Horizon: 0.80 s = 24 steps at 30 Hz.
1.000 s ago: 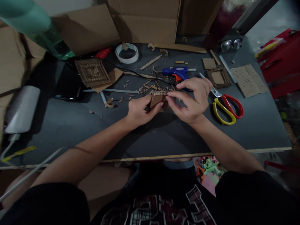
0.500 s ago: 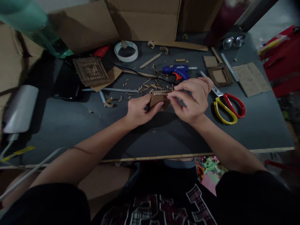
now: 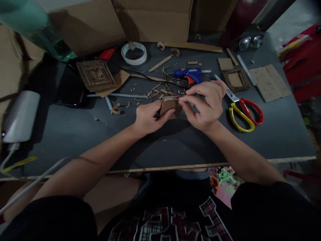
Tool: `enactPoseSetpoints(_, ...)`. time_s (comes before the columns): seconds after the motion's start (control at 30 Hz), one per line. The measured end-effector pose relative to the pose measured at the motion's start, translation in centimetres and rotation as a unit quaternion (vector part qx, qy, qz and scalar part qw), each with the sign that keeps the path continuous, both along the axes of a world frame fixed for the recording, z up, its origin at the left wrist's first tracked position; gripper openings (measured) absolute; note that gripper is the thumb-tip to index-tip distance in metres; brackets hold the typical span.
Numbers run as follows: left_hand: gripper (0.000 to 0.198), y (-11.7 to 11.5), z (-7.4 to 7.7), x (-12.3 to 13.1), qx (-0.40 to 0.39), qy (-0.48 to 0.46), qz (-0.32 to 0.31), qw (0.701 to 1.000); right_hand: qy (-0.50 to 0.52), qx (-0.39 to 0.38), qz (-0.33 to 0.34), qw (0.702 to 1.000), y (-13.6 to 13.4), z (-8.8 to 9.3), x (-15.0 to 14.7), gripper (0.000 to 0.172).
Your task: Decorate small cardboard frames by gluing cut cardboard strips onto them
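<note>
Between my hands is a small piece of cardboard (image 3: 167,106) with a ridged corrugated strip (image 3: 171,98) along its upper edge. My left hand (image 3: 149,117) is closed around its left side, thumb across the front face. At the strip's right end, the thumb and fingers of my right hand (image 3: 204,105) are pinched together; whether they grip the strip or a tiny bit of it is hard to make out. Just beyond the hands lie cardboard scraps (image 3: 164,91) and a blue hot glue gun (image 3: 189,74). Scissors (image 3: 244,113) with red and yellow handles rest right of my right hand.
At the back left are a roll of tape (image 3: 134,62), a square corrugated piece (image 3: 96,75) and a green bottle (image 3: 54,43). A white power bank (image 3: 22,115) stands far left. Glasses (image 3: 249,43), a small square tray (image 3: 235,87) and a corrugated sheet (image 3: 271,83) lie right.
Both hands stay in nearly the same grip on the cardboard piece. The view has shifted very slightly; nothing on the table has visibly moved.
</note>
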<state>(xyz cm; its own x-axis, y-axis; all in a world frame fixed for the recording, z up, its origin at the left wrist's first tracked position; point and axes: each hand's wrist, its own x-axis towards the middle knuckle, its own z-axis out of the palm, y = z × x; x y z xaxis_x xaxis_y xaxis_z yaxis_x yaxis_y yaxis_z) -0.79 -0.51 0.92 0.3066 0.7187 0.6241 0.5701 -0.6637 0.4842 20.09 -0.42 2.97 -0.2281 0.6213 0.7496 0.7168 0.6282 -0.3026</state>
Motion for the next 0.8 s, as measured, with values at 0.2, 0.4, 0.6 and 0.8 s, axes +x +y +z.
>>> enactPoseSetpoints(0.2,0.032,0.0,0.1,0.1,-0.006,0.001,-0.002,1.000,-0.023,-0.030,-0.011,0.999,-0.2,0.3,0.0,0.012)
enactPoseSetpoints(0.4,0.032,0.0,0.5,-0.1,-0.010,-0.020,-0.017,1.000,0.075,0.102,0.058,0.990,0.2,0.7,-0.4,0.046)
enactPoseSetpoints(0.6,0.041,0.7,0.1,0.2,-0.117,-0.145,-0.051,0.981,0.144,-0.151,0.135,0.969,0.3,0.3,-0.3,0.036)
enactPoseSetpoints(0.8,0.043,1.3,-0.3,0.4,-0.159,-0.176,-0.091,0.967,0.201,-0.167,0.157,0.952,0.4,0.1,-0.5,0.020)
